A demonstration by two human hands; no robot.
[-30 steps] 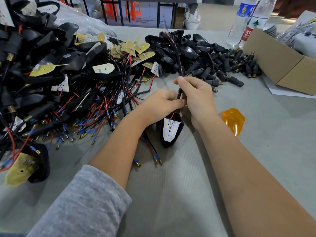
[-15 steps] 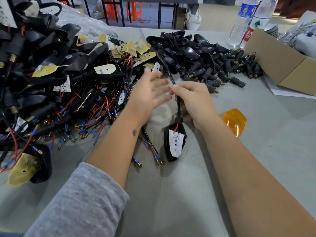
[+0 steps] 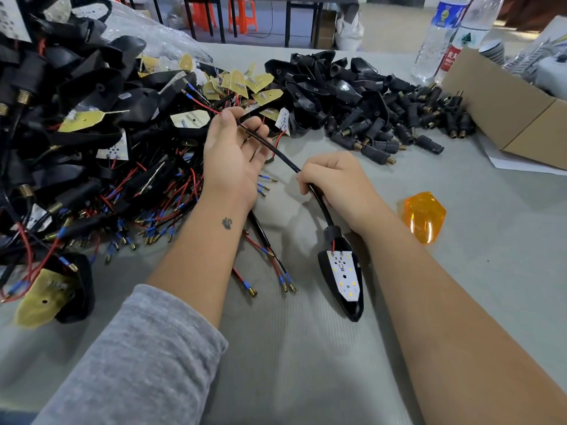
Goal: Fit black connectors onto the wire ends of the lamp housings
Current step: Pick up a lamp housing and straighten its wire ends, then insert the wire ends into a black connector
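Leftward, the left hand [image 3: 233, 154] lay palm-up, thumb and curled fingertips pinching the sheathed cable [image 3: 276, 151]; the right hand [image 3: 334, 185] gripped it above the lamp housing [image 3: 340, 274] on the table [image 3: 306, 363]. Loose connectors [image 3: 399, 124] lay beyond. Tugging could strain the red lead at the board.

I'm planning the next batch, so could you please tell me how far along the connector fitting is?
Done: I cannot tell which housings are finished. In hand: the right hand grips the black sleeved wire of one lamp housing, while the left hand holds its far end; no connector shows on it. Left: a big pile of wired housings and a heap of loose black connectors suggest plenty remains.
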